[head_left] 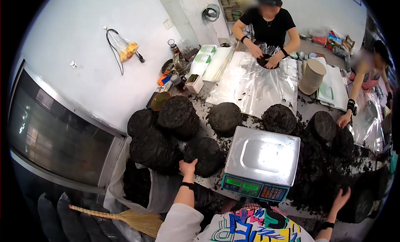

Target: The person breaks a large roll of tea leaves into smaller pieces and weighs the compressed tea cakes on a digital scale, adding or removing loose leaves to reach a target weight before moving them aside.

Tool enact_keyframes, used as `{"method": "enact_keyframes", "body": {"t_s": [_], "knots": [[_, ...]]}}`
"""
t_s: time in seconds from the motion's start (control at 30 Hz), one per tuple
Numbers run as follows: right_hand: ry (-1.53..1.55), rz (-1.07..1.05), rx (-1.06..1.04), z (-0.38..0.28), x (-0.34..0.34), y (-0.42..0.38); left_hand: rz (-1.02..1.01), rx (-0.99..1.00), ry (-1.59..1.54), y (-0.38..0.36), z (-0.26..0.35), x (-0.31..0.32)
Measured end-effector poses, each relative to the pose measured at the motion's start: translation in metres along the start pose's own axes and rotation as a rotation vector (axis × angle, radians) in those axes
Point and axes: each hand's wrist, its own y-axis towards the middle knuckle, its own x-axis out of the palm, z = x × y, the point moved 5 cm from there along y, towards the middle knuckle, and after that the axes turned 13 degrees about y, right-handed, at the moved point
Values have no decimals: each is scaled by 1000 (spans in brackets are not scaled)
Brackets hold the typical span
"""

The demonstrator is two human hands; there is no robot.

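My left hand (188, 167) is at the near left side of a dark round cake (204, 156) of rough, pressed, leafy-looking material, its thumb against the edge and its other fingers partly hidden. To the right, my right hand (341, 201) has its fingers apart beside a large dark cake (359, 203) at the table's near edge. Between my arms stands a digital scale (261, 156) with a bare metal plate and green-lit digits. Behind the scale lie more dark cakes, one at the left (225, 119) and one at the right (279, 118).
Stacked dark cakes (178, 117) stand at the left, above an open white sack (160, 194). Loose dark crumbs (312, 179) cover the right. Opposite, a person (268, 29) handles clear plastic bags (237, 81); another person (371, 75) reaches toward a cake (323, 126). A broom (125, 217) lies lower left.
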Motion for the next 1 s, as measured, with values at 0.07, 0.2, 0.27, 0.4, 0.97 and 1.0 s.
{"method": "enact_keyframes", "body": {"t_s": [0.07, 0.2, 0.27, 0.4, 0.97, 1.0], "knots": [[-441, 259, 338, 23, -45, -10, -37, -13, -6, -1, 7, -5], [28, -9, 762, 123, -42, -38, 63, 80, 38, -11, 16, -35], [-142, 142, 473, 124, -41, -37, 84, 141, 8, -1, 9, -32], [-584, -17, 611, 65, -50, -31, -152, 110, -230, -4, 13, -45], [1289, -70, 871, 34, -16, -19, -964, 142, -1238, -131, 118, -14], [1327, -87, 871, -5, -7, -24, -1003, 204, -1168, -152, 134, -2]]}}
